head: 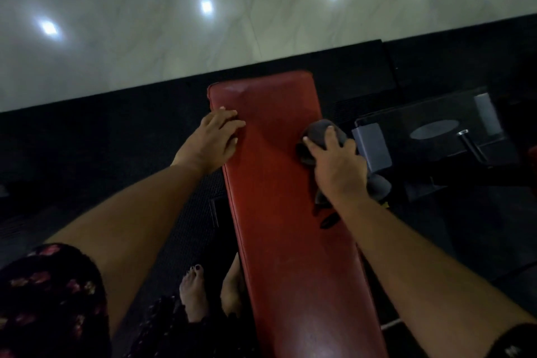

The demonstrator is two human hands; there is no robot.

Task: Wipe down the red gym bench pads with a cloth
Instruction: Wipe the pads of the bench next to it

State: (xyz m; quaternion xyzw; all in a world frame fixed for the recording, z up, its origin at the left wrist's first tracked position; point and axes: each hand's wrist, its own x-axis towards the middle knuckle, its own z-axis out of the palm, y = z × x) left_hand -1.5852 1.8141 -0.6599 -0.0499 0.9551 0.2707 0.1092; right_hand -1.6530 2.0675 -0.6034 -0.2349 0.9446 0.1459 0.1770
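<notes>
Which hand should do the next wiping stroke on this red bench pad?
The right hand. It already presses the dark cloth onto the right edge of the red pad. The left hand holds no cloth and lies flat on the pad's left edge, probably as a brace.

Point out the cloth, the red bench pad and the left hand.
cloth [318, 129], head view, bunched top above the fingers.
red bench pad [279, 189], head view, bare middle.
left hand [213, 139], head view, back of hand.

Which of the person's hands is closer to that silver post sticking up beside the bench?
Right. The right hand, pressing the cloth on the bench pad's right edge, is nearer the silver post. The left hand rests on the pad's far left edge.
</notes>
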